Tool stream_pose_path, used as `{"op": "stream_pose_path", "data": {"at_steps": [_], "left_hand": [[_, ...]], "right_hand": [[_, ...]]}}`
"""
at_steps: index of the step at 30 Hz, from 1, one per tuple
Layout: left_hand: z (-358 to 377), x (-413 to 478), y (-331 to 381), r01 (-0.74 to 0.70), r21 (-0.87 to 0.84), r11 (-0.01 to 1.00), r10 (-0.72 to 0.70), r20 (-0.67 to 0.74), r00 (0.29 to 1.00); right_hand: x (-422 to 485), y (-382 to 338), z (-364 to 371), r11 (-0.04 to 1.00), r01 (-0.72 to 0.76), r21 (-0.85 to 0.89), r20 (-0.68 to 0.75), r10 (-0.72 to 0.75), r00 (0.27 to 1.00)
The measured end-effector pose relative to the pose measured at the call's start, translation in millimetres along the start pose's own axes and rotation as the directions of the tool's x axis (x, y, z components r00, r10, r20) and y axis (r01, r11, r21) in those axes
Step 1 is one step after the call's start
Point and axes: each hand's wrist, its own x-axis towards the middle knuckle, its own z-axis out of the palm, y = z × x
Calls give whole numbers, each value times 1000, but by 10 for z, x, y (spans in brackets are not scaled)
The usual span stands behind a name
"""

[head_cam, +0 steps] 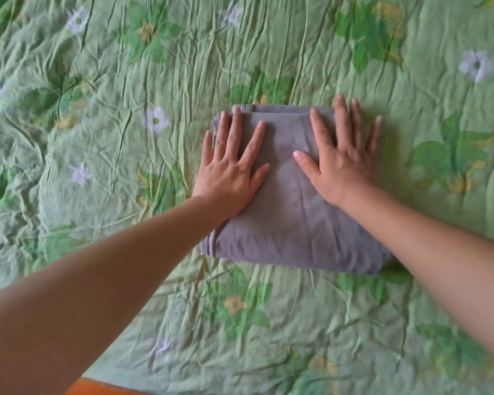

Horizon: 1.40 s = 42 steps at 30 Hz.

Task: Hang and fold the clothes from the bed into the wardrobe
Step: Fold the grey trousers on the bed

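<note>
Lying flat near the middle of the bed, the grey garment is folded into a compact rectangle. A hemmed edge shows along its far side and stacked layers show at its near left corner.

Both hands rest on the far half of the garment, palms down, fingers straight and spread, gripping nothing. The left hand sits at the left edge, its little finger lying just over the border onto the bedding. The right hand sits at the far right corner, its outer fingers reaching past the cloth's edge. The hands are apart, thumbs angled toward one another, with a strip of bare grey cloth between them. Two bare forearms run in from the lower left and lower right, converging on the garment.

Beneath everything lies a pale green bedspread, heavily creased, printed with darker green leaves and with small white and yellow flowers. It fills nearly the whole view. An orange strip shows at the bottom edge, at the near side of the bed; what it belongs to cannot be told.
</note>
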Motion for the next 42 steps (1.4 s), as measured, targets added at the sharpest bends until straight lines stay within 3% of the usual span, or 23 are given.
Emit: {"op": "stream_pose_path", "data": {"at_steps": [3,8,11,13,15,18,22,28,32,36,39,42], "left_hand": [[100,-591,66,-6,-76,997,5,-12,1000],[301,-1211,50,109,-102,989,-100,89,991],[166,-992,49,133,-206,969,-124,55,991],[-33,-691,-9,129,-281,951,-147,-42,988],[-282,-235,-71,113,-289,951,-146,-96,985],[-624,459,-53,108,-232,967,-96,63,993],[-860,808,-31,126,-183,975,-54,355,933],[-1228,605,-34,79,-221,972,38,480,877],[-1692,344,59,9,-239,971,79,355,931],[-2242,72,228,-91,-276,957,106,42,993],[-2298,-241,334,-192,-142,971,171,-151,974],[-1882,-693,384,-206,14,978,206,-152,967]], "right_hand": [[-566,-54,-2,997,82,-16,-30,-82,996],[-1326,3,95,995,95,12,99,-96,991],[-1095,-28,54,993,32,114,50,-38,998],[-766,-17,-42,982,15,189,-25,-11,1000],[-322,58,-178,981,-28,190,-4,30,1000],[306,152,-432,963,-151,223,209,104,972],[557,201,-693,875,-302,378,387,147,910],[402,128,-1140,916,-285,280,547,92,832],[206,58,-1683,947,-160,278,429,27,903],[-4,81,-2302,958,-1,286,101,-29,994],[-310,30,-2474,970,146,197,-78,-132,988],[-825,-36,-2213,972,214,100,-118,-202,972]]}}
